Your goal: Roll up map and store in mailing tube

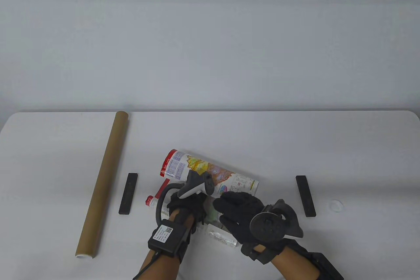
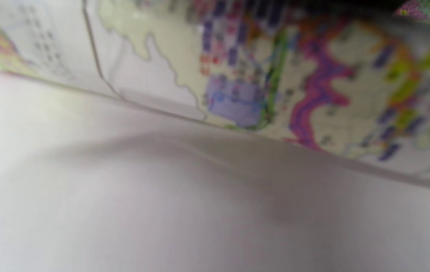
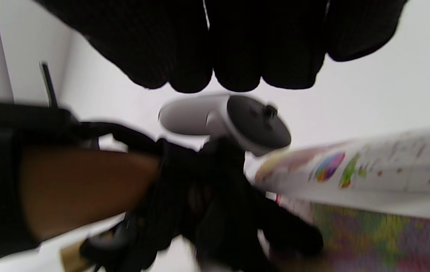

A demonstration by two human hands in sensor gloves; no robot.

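Note:
The colourful map (image 1: 203,170) lies loosely curled into a wide roll near the front middle of the white table (image 1: 229,135), with flat parts under my hands. My left hand (image 1: 197,203) grips the map's near left part; the right wrist view shows its fingers (image 3: 275,234) on the paper (image 3: 388,170). My right hand (image 1: 229,206) hovers or rests over the near right part, its fingers (image 3: 230,45) stretched side by side and holding nothing. The left wrist view shows only blurred map print (image 2: 237,75). The brown mailing tube (image 1: 103,183) lies at the left, apart from both hands.
A black bar (image 1: 128,193) lies between the tube and the map. A second black bar (image 1: 305,196) lies to the right. A small clear round cap (image 1: 336,205) sits beyond it. A white wall stands behind the table.

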